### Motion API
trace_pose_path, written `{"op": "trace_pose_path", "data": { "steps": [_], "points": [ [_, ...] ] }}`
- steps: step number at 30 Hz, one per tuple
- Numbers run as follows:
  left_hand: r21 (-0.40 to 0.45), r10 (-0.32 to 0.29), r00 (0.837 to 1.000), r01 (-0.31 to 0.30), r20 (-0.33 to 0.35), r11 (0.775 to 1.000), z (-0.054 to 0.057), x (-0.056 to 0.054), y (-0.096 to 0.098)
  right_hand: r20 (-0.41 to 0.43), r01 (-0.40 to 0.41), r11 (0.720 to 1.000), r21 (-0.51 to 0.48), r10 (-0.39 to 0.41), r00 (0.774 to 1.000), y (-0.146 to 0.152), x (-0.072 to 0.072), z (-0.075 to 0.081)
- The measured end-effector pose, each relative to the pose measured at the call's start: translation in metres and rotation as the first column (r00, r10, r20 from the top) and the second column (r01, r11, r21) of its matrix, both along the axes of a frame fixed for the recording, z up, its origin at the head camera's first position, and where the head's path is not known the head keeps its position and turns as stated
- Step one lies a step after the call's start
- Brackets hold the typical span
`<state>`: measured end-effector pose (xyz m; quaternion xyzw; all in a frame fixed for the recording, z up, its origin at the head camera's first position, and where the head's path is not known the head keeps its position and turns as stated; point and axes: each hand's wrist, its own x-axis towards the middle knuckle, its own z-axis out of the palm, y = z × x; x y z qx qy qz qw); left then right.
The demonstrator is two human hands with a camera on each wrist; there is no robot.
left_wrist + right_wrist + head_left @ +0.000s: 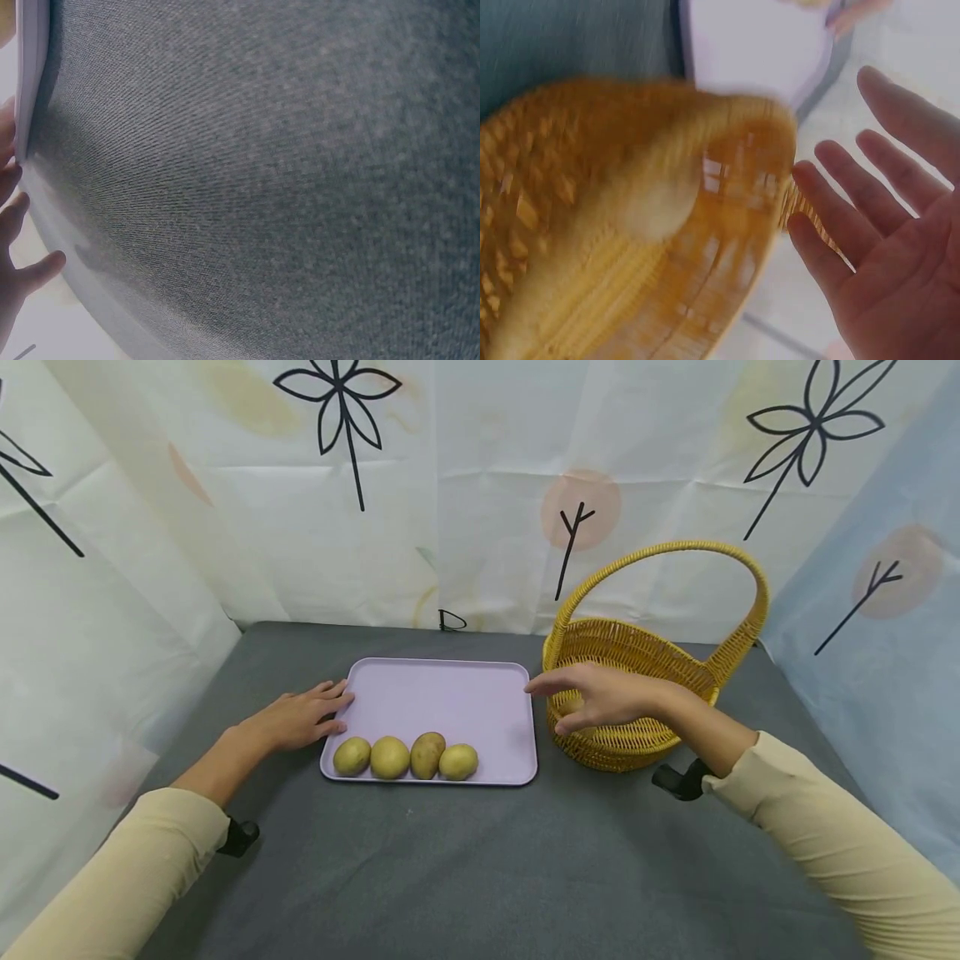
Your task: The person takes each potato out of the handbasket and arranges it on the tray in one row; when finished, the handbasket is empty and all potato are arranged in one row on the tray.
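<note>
A lilac tray (pixel 442 702) lies on the grey cloth, with several potatoes (pixel 390 757) in a row along its near edge, toward the left. My left hand (pixel 300 717) rests at the tray's left edge, fingers spread and extended over the rim. Over the left side of a yellow wicker basket (pixel 618 758), my right hand (pixel 611 693) hovers with nothing in its grasp, thumb and fingers apart and pointing toward the tray. Inside the basket sits a potato (pixel 664 206), blurred in the right wrist view and partly hidden behind my hand in the head view.
The basket's tall arched handle (pixel 675 547) rises at the right, beside the tray. Grey cloth (pixel 450 868) covers the table in front. White patterned curtain (pixel 480 543) hangs behind the table and at the left, with a bluish part at the right.
</note>
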<state>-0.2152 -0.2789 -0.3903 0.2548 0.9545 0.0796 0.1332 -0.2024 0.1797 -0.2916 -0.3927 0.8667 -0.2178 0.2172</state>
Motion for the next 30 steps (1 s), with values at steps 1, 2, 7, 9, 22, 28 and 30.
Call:
{"op": "trace_pose_path", "data": {
  "steps": [1, 2, 7, 9, 22, 28, 30],
  "points": [
    [0.000, 0.000, 1.000, 0.000, 0.000, 1.000, 0.000, 0.000, 0.000, 0.007, 0.012, 1.000, -0.001, -0.012, 1.000, 0.005, -0.003, 0.001],
    [0.001, -0.001, 1.000, 0.001, -0.003, 1.000, 0.000, 0.000, 0.000, 0.017, 0.022, 1.000, -0.004, -0.022, 1.000, 0.011, -0.005, 0.002],
    [0.004, -0.004, 1.000, 0.004, -0.001, 1.000, 0.001, 0.001, 0.001, 0.085, 0.054, 0.998, -0.018, -0.053, 0.995, 0.029, -0.018, 0.003],
    [0.007, -0.004, 1.000, 0.004, 0.002, 1.000, 0.001, 0.001, 0.001, 0.123, 0.056, 0.998, -0.008, -0.054, 0.991, 0.033, -0.024, 0.001],
    [-0.001, 0.000, 1.000, 0.000, 0.004, 1.000, -0.002, 0.000, 0.000, 0.409, 0.060, 0.970, 0.235, -0.155, 0.899, 0.043, -0.059, -0.018],
    [-0.005, -0.002, 1.000, 0.002, 0.001, 1.000, -0.002, -0.002, -0.001, 0.501, 0.100, 0.959, 0.264, -0.225, 0.836, 0.044, -0.064, -0.022],
    [-0.006, -0.007, 1.000, 0.007, -0.001, 1.000, -0.002, -0.002, -0.002, 0.514, 0.107, 0.957, 0.269, -0.237, 0.825, 0.044, -0.065, -0.024]
  ]
}}
